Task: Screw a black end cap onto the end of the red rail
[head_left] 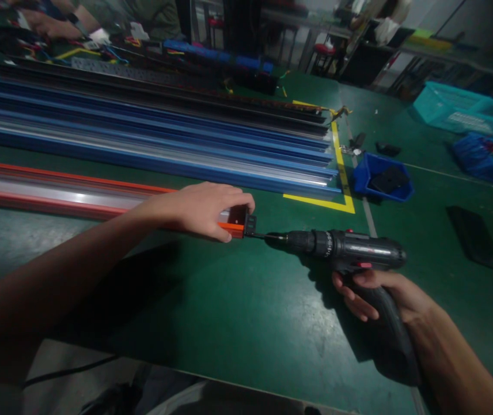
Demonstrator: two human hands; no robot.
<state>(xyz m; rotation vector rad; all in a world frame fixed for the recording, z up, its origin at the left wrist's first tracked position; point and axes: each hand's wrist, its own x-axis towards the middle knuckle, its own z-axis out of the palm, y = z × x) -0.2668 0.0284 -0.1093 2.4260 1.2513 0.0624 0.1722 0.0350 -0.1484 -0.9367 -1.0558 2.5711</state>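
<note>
My left hand (205,210) is wrapped over the right end of a long orange aluminium profile (69,193) lying on the table. A small black end cap (250,225) sits at that end, just beyond my fingertips. My right hand (371,294) grips a black cordless drill (350,249) by its handle, with the body lying level and pointing left. Its thin bit (272,236) reaches to the lower part of the end cap. Whether a screw is at the tip is too small to tell.
Several blue profiles (151,147) lie behind, inside yellow corner tape (345,204). To the right are a blue bin (361,178) with black parts, a dark phone-like slab (474,237), a teal crate (436,109) and another blue bin (466,155). A co-worker's hand (50,24) is across the table.
</note>
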